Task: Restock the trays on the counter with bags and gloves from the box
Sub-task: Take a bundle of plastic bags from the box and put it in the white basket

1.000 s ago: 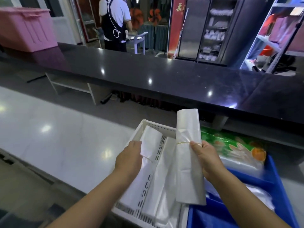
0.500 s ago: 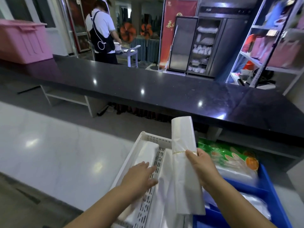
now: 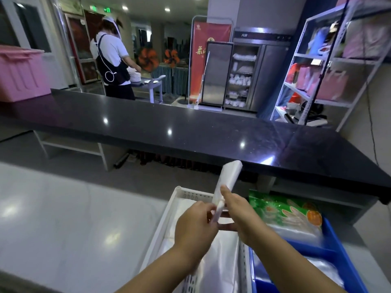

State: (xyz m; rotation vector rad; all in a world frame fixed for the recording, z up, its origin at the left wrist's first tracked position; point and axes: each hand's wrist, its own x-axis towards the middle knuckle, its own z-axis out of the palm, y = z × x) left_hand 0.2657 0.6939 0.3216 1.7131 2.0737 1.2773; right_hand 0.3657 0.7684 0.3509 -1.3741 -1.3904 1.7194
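A folded white bundle of plastic bags [image 3: 229, 176] stands nearly upright above the white slotted tray [image 3: 186, 194]. My right hand [image 3: 239, 212] grips the bundle at its middle, thumb on its left edge. My left hand [image 3: 195, 224] pinches the bundle's lower end beside it. More white bags [image 3: 220, 256] lie flat in the tray under my hands. To the right, a blue tray [image 3: 332, 235] holds a green pack of gloves [image 3: 283, 210] and clear plastic packs [image 3: 296, 231].
A long black counter [image 3: 190, 132] runs across behind the trays, with a pink bin [image 3: 19, 72] at its far left. Both trays sit on a pale worktop [image 3: 63, 218]. A person in an apron [image 3: 114, 64] works beyond the counter. Metal shelves [image 3: 325, 66] stand at right.
My left hand has left the bags in the white tray and come up to pinch the lower end of the bundle. The bundle has turned edge-on and tilted right. My head has lifted.
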